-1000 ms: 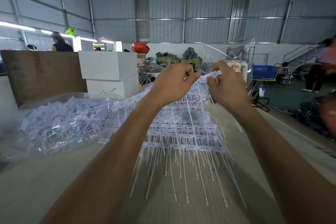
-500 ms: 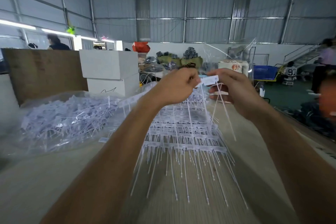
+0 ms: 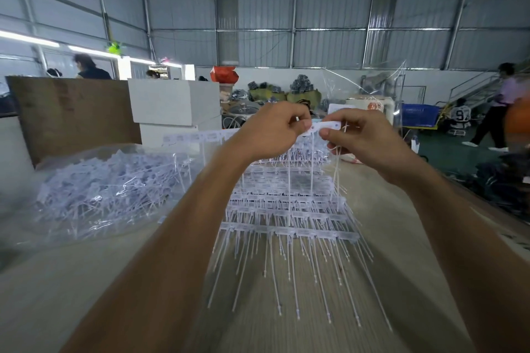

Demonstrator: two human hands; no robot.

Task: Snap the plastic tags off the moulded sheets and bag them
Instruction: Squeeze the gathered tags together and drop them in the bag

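Note:
I hold a strip of white plastic tags point(image 3: 200, 135) up at chest height above the table. My left hand point(image 3: 269, 129) pinches the strip near its right end. My right hand point(image 3: 364, 137) pinches the end tag point(image 3: 329, 125) right beside it, and loose tag tails hang from that palm. Under both hands lies a stack of moulded tag sheets point(image 3: 289, 209) with long thin tails pointing toward me. At the left, a clear plastic bag point(image 3: 103, 189) lies open, filled with several loose white tags.
The pale wooden table point(image 3: 86, 281) runs forward from me. A brown board point(image 3: 74, 114) and white foam boxes point(image 3: 175, 106) stand behind the bag. A crumpled clear bag point(image 3: 370, 80) sits behind my hands. People move at the far right point(image 3: 499, 106) and back left point(image 3: 89, 66).
My right hand, which had pulled a snapped tag away to the right, has come back beside the left hand and now pinches the end tag on the strip.

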